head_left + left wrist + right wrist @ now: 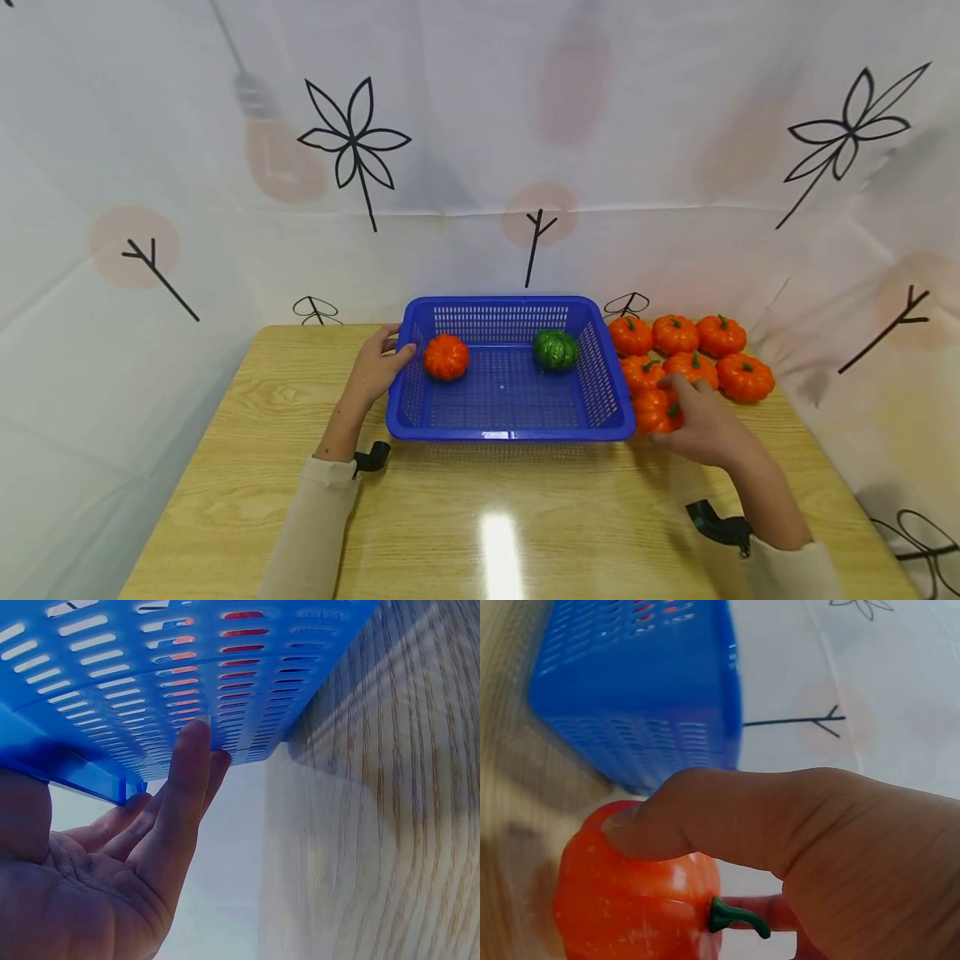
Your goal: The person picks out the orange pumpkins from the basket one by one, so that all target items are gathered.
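Note:
A blue plastic basket (510,435) with slotted walls stands on the table. Inside it are an orange toy pumpkin (446,357) on the left and a dark green pumpkin (556,350) on the right. My left hand (375,367) holds the basket's left side, thumb at the rim and fingers against the outer wall (247,682). Just outside the right wall, my right hand (701,421) grips another orange pumpkin (637,900) with a green stem. The thumb (649,829) presses on its side; the other fingers are mostly hidden.
Several more orange pumpkins (722,336) sit in rows right of the basket, close to its wall. The wooden table (420,533) meets a printed cloth backdrop (465,250) behind the basket. A dark strap mount (720,525) is on my right wrist.

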Motion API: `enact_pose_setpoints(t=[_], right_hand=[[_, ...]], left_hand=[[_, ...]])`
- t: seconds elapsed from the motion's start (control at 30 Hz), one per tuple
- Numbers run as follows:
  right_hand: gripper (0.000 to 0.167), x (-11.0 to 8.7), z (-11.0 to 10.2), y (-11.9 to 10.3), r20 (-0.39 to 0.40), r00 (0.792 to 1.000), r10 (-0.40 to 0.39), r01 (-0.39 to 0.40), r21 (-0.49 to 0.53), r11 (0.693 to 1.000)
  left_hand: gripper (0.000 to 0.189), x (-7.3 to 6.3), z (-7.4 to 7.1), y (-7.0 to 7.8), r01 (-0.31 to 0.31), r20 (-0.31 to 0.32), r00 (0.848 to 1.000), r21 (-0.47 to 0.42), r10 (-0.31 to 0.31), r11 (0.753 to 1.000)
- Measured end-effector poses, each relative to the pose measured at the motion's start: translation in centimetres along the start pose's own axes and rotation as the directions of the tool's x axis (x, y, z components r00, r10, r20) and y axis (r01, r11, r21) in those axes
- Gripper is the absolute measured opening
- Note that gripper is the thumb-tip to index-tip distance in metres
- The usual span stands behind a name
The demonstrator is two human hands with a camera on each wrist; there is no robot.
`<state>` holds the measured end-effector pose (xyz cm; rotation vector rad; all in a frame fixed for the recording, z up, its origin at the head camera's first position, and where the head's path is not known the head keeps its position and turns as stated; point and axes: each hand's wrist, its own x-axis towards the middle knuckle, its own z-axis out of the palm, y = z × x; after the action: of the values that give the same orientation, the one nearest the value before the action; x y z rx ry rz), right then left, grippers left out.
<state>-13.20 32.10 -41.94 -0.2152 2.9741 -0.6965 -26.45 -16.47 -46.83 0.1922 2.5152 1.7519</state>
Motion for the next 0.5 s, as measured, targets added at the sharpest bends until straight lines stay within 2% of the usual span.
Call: enact_pose_setpoints(t=[0.27, 0.5], right_hand=[[0.076, 0.6, 0.9, 0.5, 0.065, 0.996, 0.053, -0.056, 0.059, 0.997], [0.07, 1.2, 1.3, 0.9, 0.082, 0.995, 0.061, -0.064, 0.04, 0.997]], left_hand=[[0.056, -0.1, 0.1, 0.0, 0.002, -0.001, 1.0, -0.002, -0.002, 1.0], [0.055, 0.1, 0.0, 0.0, -0.008, -0.004, 1.0, -0.007, 0.008, 1.0]])
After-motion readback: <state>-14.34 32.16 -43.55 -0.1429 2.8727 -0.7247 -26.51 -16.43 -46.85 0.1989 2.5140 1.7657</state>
